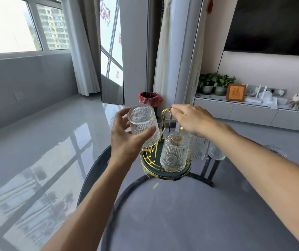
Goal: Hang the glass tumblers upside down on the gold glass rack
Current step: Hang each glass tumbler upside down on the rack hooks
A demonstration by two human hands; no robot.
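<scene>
**A:** What is furthest left?

**B:** The left hand (127,140), raised above the near-left edge of a round glass table (190,214). Thumb and fingers are wrapped around a ribbed glass tumbler (143,125), already turned over: its thick base faces up and toward the camera, its mouth points down and away. Its long axis leans slightly, top toward the left.

**A:** Where does it need to go?

**B:** Just to the right and below. The gold glass rack (165,116) stands on a round green tray (163,173) with a gold rim. The held tumbler's lower edge hangs just over the tray's left side, beside the rack's tall looped handle.

**A:** Is there room?

**B:** I judge the left side is open. An upside-down tumbler (174,153) already sits at the front, and more hang at the right, partly hidden.

**A:** And the other hand?

**B:** The right hand (192,118) reaches over the rack, fingers curled loosely, fingertips at the top of the handle; I cannot tell whether they pinch it. The left hand is nearer the free spot. The tray sits close to the table's far edge.
</scene>
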